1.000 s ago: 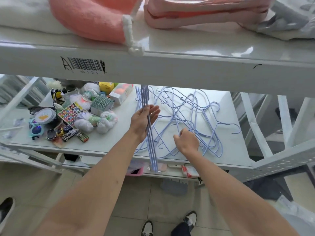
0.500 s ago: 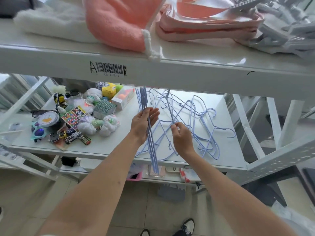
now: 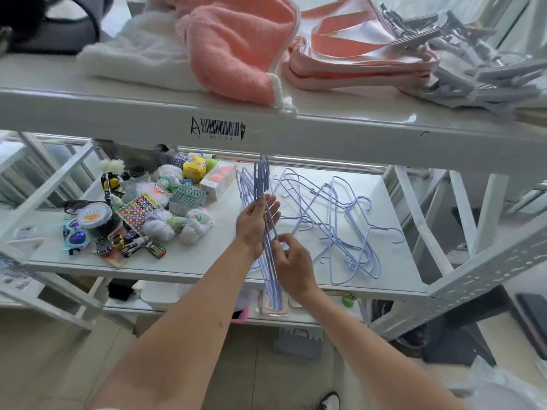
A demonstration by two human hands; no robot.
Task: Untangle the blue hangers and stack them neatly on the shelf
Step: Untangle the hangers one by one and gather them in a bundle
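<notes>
1. Head view, the hands: the left hand (image 3: 258, 223) is curled around a gathered bundle of blue hangers (image 3: 268, 250), fingers partly spread on its far side. The bundle stands nearly on edge, its hooks up by the front beam of the upper shelf (image 3: 325, 128) and its lower end hanging past the front edge of the middle shelf (image 3: 207, 255).
2. Head view, the other hand: the right hand (image 3: 293, 263) is just beside the left, thumb and fingers pinched on one wire of the same bundle, below the left hand's grip.
3. Head view, the loose pile: a tangle of blue hangers (image 3: 340, 226) lies flat on the right half of the middle shelf, to the right of the hands, wires crossing and hooks pointing different ways. It is not in either hand.
4. Head view, left half of the middle shelf: small goods crowd there, among them a sticker sheet (image 3: 137, 210), toy cars (image 3: 130, 245), white net-wrapped balls (image 3: 177, 226), a round tin (image 3: 92, 216) and a white box with orange print (image 3: 220, 182).
5. Head view, the upper shelf: it carries a pink knitted piece (image 3: 236, 54), white fluffy fabric (image 3: 139, 54), flat pink packets (image 3: 355, 63) and a heap of grey hangers (image 3: 488, 72). A barcode label (image 3: 220, 128) sits on its front beam.
</notes>
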